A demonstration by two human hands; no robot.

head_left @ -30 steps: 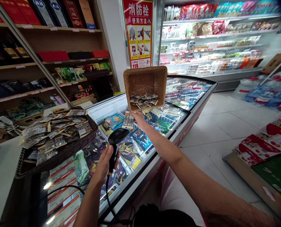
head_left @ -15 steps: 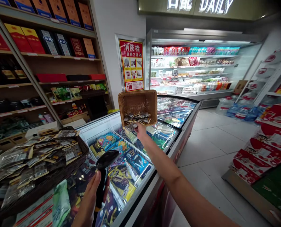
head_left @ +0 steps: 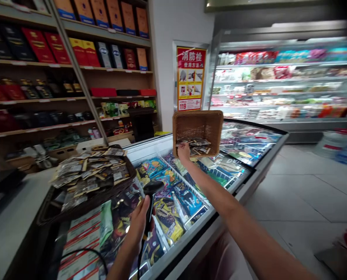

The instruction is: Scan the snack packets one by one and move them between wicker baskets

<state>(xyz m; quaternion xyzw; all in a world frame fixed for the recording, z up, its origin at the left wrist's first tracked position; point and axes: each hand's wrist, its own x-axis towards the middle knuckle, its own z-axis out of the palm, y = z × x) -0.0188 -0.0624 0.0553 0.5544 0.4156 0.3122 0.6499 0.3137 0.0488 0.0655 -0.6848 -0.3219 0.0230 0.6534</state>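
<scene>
My left hand [head_left: 140,219] is wrapped around the handle of a black barcode scanner [head_left: 153,188], its cable hanging below. My right hand [head_left: 184,151] reaches over the front edge of a tan wicker basket [head_left: 198,120], fingers pinched at a small flat packet [head_left: 179,145] that is mostly hidden. Several similar packets [head_left: 201,147] lie in the bottom of this basket, which is tipped towards me on the chest freezer. Nearer, on the left, a dark woven basket [head_left: 129,173] is heaped with clear-and-brown packets [head_left: 92,171].
Under the baskets, the glass-topped chest freezer [head_left: 197,231] holds ice-cream packs [head_left: 169,217] in wire dividers. Sheets of price labels [head_left: 83,241] lie on the near glass. Shelves of boxed goods [head_left: 112,54] stand left, a lit refrigerated display [head_left: 278,81] behind. Tiled floor [head_left: 293,186] runs right.
The view has turned left, so everything sits further right. My right hand has moved with a packet from the tan basket's front edge to inside it. My left hand keeps the scanner.
</scene>
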